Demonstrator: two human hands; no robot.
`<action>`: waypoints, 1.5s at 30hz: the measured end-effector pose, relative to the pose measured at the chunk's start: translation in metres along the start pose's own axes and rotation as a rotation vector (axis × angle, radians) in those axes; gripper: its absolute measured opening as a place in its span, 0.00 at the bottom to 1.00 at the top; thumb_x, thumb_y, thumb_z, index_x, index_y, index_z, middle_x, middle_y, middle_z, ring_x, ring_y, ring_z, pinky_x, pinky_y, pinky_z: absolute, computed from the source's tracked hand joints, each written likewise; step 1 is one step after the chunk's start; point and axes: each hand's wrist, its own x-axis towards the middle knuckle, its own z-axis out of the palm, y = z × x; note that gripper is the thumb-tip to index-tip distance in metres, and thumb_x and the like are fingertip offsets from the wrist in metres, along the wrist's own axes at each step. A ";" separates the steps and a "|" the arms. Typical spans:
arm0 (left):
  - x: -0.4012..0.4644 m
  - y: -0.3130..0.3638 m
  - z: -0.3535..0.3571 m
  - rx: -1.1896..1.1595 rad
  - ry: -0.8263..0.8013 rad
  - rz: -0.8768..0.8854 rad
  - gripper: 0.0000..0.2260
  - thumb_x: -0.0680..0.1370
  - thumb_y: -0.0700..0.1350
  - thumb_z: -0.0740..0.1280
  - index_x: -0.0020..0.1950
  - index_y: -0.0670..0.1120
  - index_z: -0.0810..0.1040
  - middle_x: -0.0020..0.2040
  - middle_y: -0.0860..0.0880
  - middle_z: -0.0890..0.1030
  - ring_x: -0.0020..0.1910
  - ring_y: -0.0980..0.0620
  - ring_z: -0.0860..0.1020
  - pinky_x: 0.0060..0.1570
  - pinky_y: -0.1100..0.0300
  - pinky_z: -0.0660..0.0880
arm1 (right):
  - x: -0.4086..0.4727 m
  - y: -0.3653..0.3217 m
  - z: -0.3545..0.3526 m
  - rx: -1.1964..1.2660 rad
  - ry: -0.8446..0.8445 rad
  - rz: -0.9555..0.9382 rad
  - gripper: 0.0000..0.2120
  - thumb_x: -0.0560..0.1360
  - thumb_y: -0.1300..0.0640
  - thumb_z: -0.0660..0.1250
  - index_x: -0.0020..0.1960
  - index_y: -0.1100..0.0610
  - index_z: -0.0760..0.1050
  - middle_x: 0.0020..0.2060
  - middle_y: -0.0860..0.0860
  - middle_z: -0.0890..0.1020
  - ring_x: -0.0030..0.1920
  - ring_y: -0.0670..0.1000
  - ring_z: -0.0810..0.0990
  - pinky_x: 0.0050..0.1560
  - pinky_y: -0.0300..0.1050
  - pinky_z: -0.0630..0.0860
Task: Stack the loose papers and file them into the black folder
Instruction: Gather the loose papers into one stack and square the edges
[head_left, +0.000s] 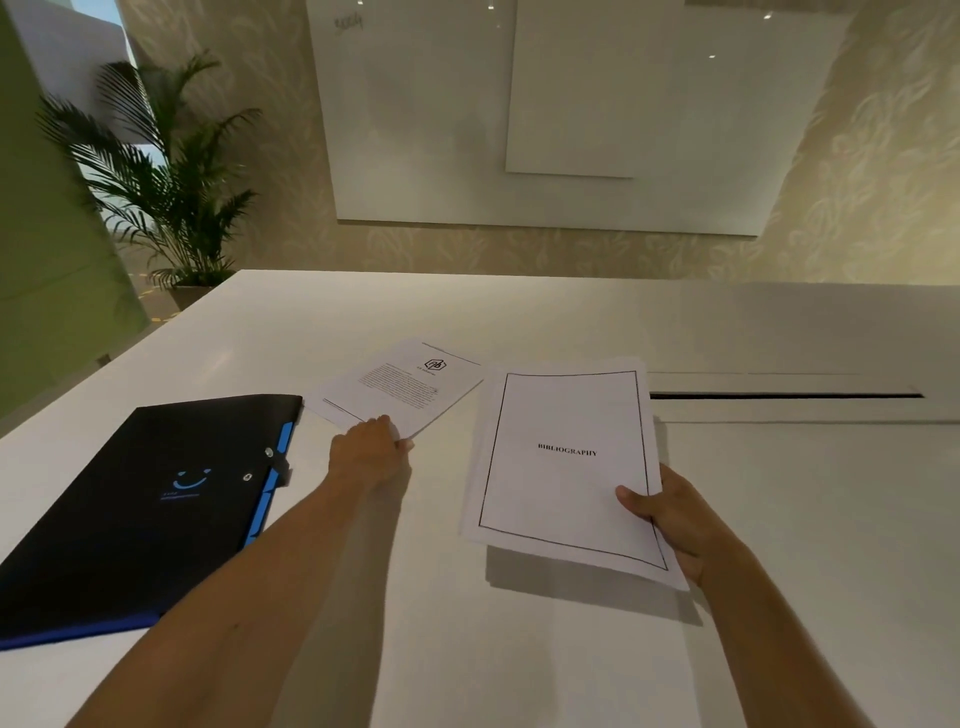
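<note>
White laminate forms the table (519, 649), on which everything is laid out. At the near left lies the black folder (150, 499), shut, with blue tabs along its right edge and a flap fastened by two studs. To the right, a stack of papers (566, 467) is held just above the table, a shadow showing beneath its near edge; it is gripped at its near right corner by the right hand (670, 519), thumb on top and fingers underneath. Between folder and stack, a printed sheet (400, 387) lies on the table, its near corner pinched by the left hand (371, 452). The stack's edges are seen to be uneven, so sheets could slide out of the one-cornered grip if it is tilted. The pinched sheet could crease or drag if pulled flat across the table. The folder is not yet opened, and both hands are occupied. "BIBLIOGRAPHY" is read on the top page of the stack; a small logo and text on the loose sheet, and a blue smile mark on the folder, are too small to read.
</note>
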 end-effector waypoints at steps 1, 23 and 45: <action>0.002 0.000 -0.001 0.041 0.015 0.020 0.16 0.79 0.56 0.58 0.55 0.45 0.73 0.52 0.46 0.81 0.51 0.45 0.78 0.52 0.51 0.73 | 0.000 0.000 -0.002 0.021 0.011 -0.010 0.14 0.76 0.68 0.68 0.58 0.55 0.77 0.50 0.55 0.86 0.49 0.56 0.85 0.47 0.50 0.82; 0.013 -0.001 -0.012 0.291 -0.004 0.169 0.17 0.78 0.44 0.61 0.66 0.44 0.64 0.52 0.43 0.79 0.49 0.43 0.79 0.48 0.51 0.76 | 0.006 0.012 0.009 0.149 0.007 -0.031 0.14 0.76 0.68 0.67 0.60 0.57 0.77 0.51 0.56 0.86 0.49 0.56 0.86 0.43 0.46 0.82; -0.105 0.077 0.021 0.021 0.343 0.581 0.11 0.70 0.47 0.63 0.28 0.45 0.76 0.27 0.49 0.74 0.30 0.47 0.74 0.32 0.59 0.63 | 0.030 -0.014 0.022 0.138 0.066 -0.039 0.15 0.76 0.68 0.67 0.62 0.58 0.76 0.53 0.56 0.85 0.50 0.57 0.84 0.45 0.48 0.80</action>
